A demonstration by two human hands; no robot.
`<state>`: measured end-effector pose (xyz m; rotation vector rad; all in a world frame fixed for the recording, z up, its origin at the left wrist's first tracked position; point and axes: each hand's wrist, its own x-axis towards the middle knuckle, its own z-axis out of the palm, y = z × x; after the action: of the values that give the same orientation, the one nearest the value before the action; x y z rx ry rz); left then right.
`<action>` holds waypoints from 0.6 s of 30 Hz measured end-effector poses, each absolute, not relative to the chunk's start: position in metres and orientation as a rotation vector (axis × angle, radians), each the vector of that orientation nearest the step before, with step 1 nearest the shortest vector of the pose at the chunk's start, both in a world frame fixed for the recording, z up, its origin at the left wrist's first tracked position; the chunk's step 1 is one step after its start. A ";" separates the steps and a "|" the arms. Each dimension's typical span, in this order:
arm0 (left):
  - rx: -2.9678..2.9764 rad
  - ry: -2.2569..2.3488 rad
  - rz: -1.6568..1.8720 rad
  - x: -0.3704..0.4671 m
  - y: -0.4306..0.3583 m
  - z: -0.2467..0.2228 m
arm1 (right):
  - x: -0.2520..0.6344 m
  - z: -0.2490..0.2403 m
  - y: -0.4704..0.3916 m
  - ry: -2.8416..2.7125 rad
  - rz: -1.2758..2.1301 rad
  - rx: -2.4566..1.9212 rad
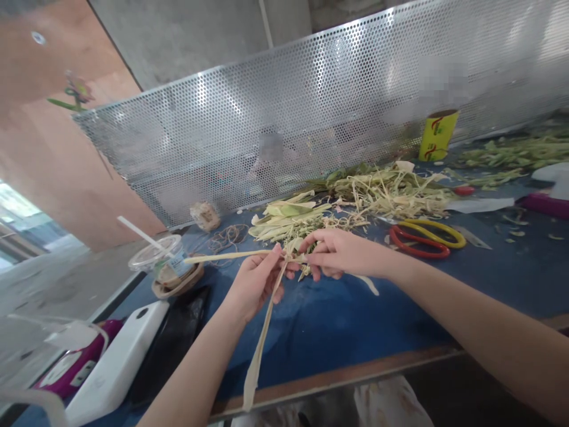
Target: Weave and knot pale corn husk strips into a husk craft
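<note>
Between my two hands, above the blue tabletop [329, 332], are pale corn husk strips [262, 344] that cross at one point. My left hand [260, 276] pinches the crossing between thumb and fingers. From there one strip hangs down past the table's front edge, and another sticks out to the left. My right hand [331, 252] has its fingers closed on the husk just right of the crossing, and a strip end shows below that wrist. Just behind both hands lies a heap of corn husks [293, 216]. The exact fold under my fingertips is hidden.
Red-and-yellow-handled scissors [429, 240] lie right of my right hand. A yellow can [438, 136] stands before the perforated metal screen [311, 89]. At left are a plastic cup with a straw [162, 255], twine [229, 237], a white power bank [120, 362] and a purple power strip [75, 362].
</note>
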<state>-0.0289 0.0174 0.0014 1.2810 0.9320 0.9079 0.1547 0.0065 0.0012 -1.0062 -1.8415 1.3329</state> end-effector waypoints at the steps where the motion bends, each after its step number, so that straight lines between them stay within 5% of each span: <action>1: 1.301 0.938 0.897 -0.029 0.018 0.001 | 0.154 0.001 0.006 -1.850 1.337 -1.005; 11: 1.295 0.950 1.017 -0.027 0.016 0.003 | 0.158 0.002 0.009 -1.940 1.305 -0.905; 13: 1.252 0.956 1.043 -0.027 0.017 0.003 | 0.158 0.000 0.008 -2.010 1.071 -0.949; 18: 1.165 0.853 1.022 -0.028 0.020 0.000 | 0.152 -0.008 -0.001 -2.216 -0.136 -0.988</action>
<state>-0.0284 0.0199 -0.0005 1.1651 0.8534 1.0220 0.1516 -0.0006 -0.0083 -0.9875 -2.2160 -0.1356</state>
